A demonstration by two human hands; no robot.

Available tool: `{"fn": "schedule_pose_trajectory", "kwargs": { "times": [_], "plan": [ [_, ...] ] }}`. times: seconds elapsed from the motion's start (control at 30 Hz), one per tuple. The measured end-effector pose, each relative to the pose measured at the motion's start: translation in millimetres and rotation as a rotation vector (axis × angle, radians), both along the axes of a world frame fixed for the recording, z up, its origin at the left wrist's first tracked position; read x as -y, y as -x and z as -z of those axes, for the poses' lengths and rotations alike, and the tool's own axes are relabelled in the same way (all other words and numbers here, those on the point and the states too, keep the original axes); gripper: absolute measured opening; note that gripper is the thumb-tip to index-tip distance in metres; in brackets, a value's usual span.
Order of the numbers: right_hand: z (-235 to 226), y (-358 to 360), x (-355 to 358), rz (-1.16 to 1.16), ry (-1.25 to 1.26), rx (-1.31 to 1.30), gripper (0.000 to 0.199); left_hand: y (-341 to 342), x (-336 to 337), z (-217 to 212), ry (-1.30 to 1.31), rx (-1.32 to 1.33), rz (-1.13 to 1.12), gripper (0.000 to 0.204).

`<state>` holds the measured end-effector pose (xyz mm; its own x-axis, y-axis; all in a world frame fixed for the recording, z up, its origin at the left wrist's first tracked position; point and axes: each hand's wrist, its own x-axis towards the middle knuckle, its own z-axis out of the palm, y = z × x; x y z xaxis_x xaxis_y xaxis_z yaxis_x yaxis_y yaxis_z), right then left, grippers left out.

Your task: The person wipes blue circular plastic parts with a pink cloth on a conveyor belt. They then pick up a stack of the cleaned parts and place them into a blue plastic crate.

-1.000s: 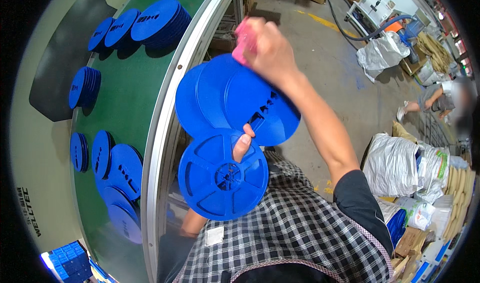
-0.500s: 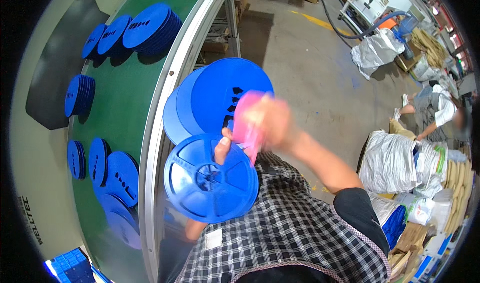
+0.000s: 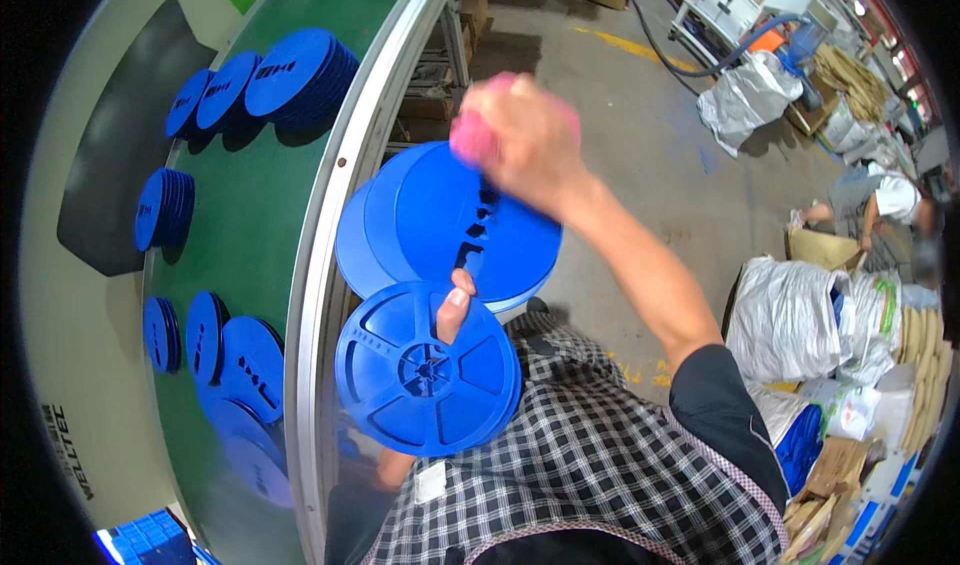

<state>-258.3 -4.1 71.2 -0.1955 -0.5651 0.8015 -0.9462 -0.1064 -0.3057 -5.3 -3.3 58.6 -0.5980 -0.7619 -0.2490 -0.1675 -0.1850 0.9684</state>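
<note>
In my left hand (image 3: pixel 453 317) is a blue plastic reel (image 3: pixel 375 407) with a spoked face, held in front of my apron. The thumb lies over the reel near its hub; the other fingers are hidden behind it. My right hand (image 3: pixel 535 150), smeared by motion, is closed round a pink cloth-like thing (image 3: pixel 472 139). It is raised above several large flat blue discs (image 3: pixel 415 200) that overlap beside the conveyor. The topmost disc has dark slots in it. The reel overlaps the near edge of these discs.
On the left, a green conveyor belt (image 3: pixel 235 265) with a metal rail (image 3: pixel 325 225) carries several stacks of blue discs (image 3: pixel 298 75). White sacks (image 3: pixel 785 320) are piled at the right, near another person (image 3: pixel 890 200). A machine with a hose (image 3: pixel 725 10) stands farther back.
My right hand has moved up and away from the reel with the pink thing. The left hand still holds the reel, and the view has shifted slightly.
</note>
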Motion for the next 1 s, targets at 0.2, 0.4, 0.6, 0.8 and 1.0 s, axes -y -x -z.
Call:
{"fn": "schedule_pose_trajectory", "kwargs": {
  "times": [0.2,0.4,0.6,0.8,1.0],
  "plan": [
    [47.4,-14.4,-63.3,-0.266,0.040,-0.217,0.023,-7.0,3.6,5.9,-0.035,-0.030,-0.035,0.017],
    [19.6,68.8,-84.3,-0.026,-0.208,1.039,0.065,-28.4,6.6,-8.9,-0.009,0.001,-0.112,0.016],
    [-30.3,10.0,-110.6,-0.651,-0.559,1.413,0.087,-26.5,5.6,-5.4,-0.022,0.006,-0.109,0.016],
    [-27.2,1.3,-117.1,-0.567,-0.685,1.173,0.098,-27.3,10.8,-4.2,-0.024,-0.004,-0.108,0.016],
    [-40.7,-16.6,-119.7,-0.459,-0.742,1.147,0.106,-27.5,12.5,-4.6,-0.027,-0.001,-0.108,0.016]
  ]
}}
